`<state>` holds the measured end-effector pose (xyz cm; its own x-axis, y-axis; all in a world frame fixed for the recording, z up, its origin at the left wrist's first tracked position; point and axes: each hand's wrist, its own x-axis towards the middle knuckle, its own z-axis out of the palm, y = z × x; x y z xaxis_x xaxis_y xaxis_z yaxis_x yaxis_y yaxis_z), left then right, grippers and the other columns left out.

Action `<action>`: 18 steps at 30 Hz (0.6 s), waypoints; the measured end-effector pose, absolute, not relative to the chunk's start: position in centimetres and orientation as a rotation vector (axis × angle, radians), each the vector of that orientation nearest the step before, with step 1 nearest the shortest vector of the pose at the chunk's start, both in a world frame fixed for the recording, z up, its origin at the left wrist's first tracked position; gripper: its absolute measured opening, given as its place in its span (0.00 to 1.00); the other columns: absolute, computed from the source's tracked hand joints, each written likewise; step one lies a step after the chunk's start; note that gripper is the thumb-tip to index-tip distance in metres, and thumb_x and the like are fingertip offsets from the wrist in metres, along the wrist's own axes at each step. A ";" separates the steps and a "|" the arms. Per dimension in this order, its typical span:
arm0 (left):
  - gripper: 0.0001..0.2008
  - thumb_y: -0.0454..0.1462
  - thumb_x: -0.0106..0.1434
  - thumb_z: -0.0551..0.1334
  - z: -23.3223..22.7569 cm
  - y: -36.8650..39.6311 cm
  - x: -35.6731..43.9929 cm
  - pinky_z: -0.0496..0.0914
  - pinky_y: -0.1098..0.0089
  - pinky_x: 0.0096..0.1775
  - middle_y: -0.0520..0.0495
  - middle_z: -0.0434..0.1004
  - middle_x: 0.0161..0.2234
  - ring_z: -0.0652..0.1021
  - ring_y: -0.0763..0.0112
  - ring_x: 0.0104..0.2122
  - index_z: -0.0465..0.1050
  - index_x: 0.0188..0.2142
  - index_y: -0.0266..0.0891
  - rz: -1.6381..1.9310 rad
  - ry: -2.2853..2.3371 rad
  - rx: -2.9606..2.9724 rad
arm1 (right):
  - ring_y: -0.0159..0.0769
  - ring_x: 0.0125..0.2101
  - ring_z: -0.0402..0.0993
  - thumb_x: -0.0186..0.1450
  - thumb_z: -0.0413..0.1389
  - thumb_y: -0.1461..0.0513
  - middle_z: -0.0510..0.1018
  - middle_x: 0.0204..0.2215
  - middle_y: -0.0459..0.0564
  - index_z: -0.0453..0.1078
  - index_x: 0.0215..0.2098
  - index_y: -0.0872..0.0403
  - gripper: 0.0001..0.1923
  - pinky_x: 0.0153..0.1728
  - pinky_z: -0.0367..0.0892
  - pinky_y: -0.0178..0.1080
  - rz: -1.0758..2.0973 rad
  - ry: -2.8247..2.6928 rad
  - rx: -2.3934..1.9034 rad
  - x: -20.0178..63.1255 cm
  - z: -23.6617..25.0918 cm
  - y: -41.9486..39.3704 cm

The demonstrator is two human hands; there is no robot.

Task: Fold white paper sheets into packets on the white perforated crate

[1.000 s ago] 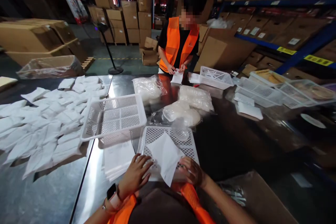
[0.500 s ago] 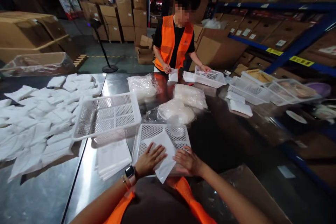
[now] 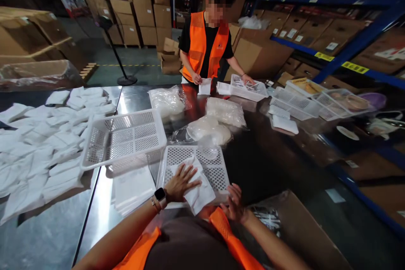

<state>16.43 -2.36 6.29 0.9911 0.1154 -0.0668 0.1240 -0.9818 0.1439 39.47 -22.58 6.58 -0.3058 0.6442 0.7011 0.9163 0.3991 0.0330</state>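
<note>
- Where the steel table meets the person, the left hand lies flat, fingers spread, on a white pouch inside a white basket.
- Right hand open at the basket's near edge.
- Cardboard boxes fill the warehouse behind.

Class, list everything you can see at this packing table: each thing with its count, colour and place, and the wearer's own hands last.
Flat pouch: one, white, in the near tray under the left hand.
Near tray: one, white perforated, front of table.
Large basket: one, white, left of the near tray.
Sheet stack: one, white, below the basket.
Spread pouches: many, white, left table.
Filled bags: three, clear with white contents, table middle.
Far trays: several, white, right side.
Co-worker: one, orange vest, far side.
Cartons: many, brown, on floor and shelves.
Left hand: flat on the pouch.
Right hand: at the tray's near edge.
</note>
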 end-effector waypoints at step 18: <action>0.19 0.31 0.70 0.49 4.1 -5.7 10.3 0.69 0.58 0.57 0.42 0.78 0.50 0.73 0.67 0.55 0.65 0.57 0.38 0.964 0.150 2.771 | 0.43 0.62 0.60 0.65 0.50 0.64 0.72 0.57 0.58 0.67 0.57 0.55 0.22 0.61 0.57 0.55 -0.091 -2.715 -0.911 41.4 8.1 -13.6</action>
